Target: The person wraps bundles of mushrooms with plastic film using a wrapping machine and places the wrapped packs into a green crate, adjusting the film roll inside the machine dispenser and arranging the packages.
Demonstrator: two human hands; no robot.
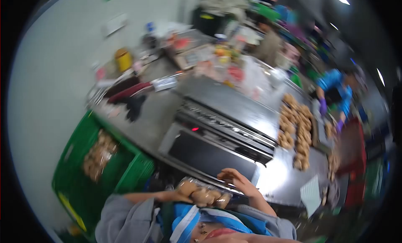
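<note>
My left hand [177, 196] grips the left end of a clear plastic bag of round brown bread rolls [205, 197], close in front of my body; its fingers are partly hidden by the bag. My right hand [235, 179] is raised just above and right of the bag, fingers apart and slightly bent, holding nothing. Beyond the hands stands a metal machine [217, 149] with a dark flat plate and a small red light. A green crate [138, 172] at my left has another bag of rolls [99, 155] in it.
Rows of brown ring-shaped bread [303, 132] lie on the steel table [268, 190] at right, near a paper sheet [310, 196]. A co-worker in blue [335, 86] with purple gloves stands beyond, by a red crate [352, 144]. Tools, a dark glove [134, 107] and plastic bags clutter the back.
</note>
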